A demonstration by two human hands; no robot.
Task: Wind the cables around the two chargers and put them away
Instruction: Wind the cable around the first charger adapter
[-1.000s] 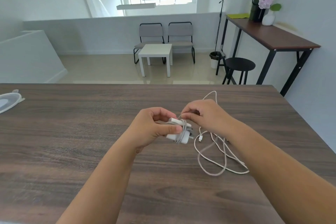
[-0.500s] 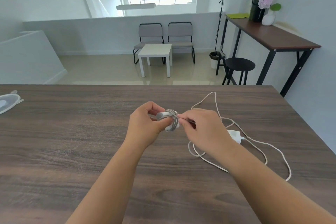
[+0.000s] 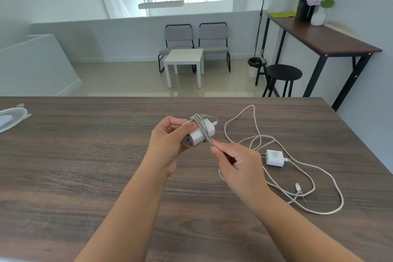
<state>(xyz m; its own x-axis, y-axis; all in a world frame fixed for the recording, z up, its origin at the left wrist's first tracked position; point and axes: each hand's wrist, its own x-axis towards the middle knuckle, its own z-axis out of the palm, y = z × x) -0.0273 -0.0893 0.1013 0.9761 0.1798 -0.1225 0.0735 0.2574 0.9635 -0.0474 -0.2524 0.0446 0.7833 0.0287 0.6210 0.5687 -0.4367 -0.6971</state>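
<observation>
Left hand fingers grip wound charger, now tilted; right hand pinching cable, dropped lower.

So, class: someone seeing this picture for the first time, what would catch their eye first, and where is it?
First, the two hands over the middle of the dark wooden table: the left hand grips a white charger with cable wrapped round it, while the right hand pinches that cable's loose end. Next, to the right, a second charger lies flat among its loose cable.
</observation>
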